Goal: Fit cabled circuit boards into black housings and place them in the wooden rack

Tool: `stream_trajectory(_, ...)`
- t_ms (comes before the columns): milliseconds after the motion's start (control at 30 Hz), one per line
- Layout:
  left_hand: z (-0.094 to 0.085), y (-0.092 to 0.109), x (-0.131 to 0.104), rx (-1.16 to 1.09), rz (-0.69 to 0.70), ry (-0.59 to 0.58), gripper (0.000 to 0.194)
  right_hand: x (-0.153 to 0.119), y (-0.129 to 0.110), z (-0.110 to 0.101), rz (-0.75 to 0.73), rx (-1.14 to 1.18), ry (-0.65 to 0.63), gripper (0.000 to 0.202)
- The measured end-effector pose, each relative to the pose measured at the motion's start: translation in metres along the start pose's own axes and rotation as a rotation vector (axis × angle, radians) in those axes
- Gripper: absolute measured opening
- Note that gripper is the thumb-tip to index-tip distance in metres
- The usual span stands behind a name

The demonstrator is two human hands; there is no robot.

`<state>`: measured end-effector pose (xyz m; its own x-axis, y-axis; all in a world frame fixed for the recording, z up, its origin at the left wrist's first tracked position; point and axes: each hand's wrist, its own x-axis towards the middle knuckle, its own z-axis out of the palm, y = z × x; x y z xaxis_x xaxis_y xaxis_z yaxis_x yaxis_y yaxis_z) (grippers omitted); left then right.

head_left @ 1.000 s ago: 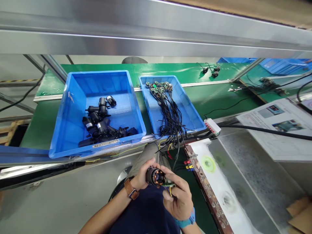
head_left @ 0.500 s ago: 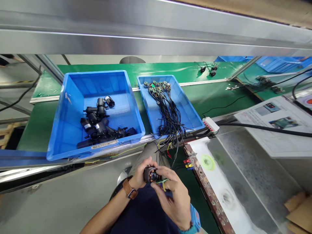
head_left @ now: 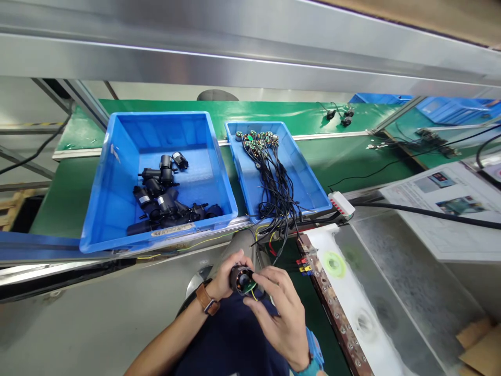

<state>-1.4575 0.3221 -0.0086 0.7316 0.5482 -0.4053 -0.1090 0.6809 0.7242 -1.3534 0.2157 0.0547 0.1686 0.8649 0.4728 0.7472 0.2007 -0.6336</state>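
Note:
My left hand (head_left: 224, 278) is wrapped round a black cylindrical motor housing (head_left: 235, 282), its open end turned to the right with coppery windings showing inside. At that opening sits a small green circuit board (head_left: 251, 286), tilted, with a yellow-green wire (head_left: 254, 295) coming off it. My right hand (head_left: 282, 313) pinches the board's edge between thumb and fingertips; part of the board is hidden behind the fingers. Black housings (head_left: 166, 175) lie loose in the large blue bin (head_left: 230, 206). Round circuit boards with black cables (head_left: 276, 183) fill the middle of the shallower blue tray (head_left: 309, 177).
Cable ends hang over the tray's front edge towards my hands. On the right are a brown strip with screws (head_left: 338, 316), coloured connectors (head_left: 304, 266), a white power strip (head_left: 342, 203) and a printed sheet (head_left: 407, 209). A metal beam (head_left: 235, 62) crosses above the green bench (head_left: 270, 109).
The circuit board has turned, so its green face now shows at the housing's mouth. My right fingers have shifted slightly and straightened. The whole view has moved a little.

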Motion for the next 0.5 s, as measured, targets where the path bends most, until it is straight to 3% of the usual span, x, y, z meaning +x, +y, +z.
stream_trajectory(133, 0.000, 0.004, -0.003, 0.090, 0.055, 0.018, 0.054, 0.008, 0.005, -0.007, -0.033, 0.048, -0.150, 0.022)
stream_trajectory(267, -0.002, -0.001, -0.004, 0.075, 0.031, 0.022, 0.054, 0.015, 0.009, -0.014, -0.102, 0.043, -0.287, 0.032)
stream_trajectory(433, -0.010, -0.009, 0.002, -0.029, -0.023, 0.033, 0.053, 0.014, 0.007, -0.004, -0.097, -0.020, -0.289, 0.048)
stream_trajectory(500, -0.013, -0.011, 0.007, -0.048, -0.034, 0.056, 0.055, 0.012, 0.007, 0.005, -0.058, -0.027, -0.249, 0.044)
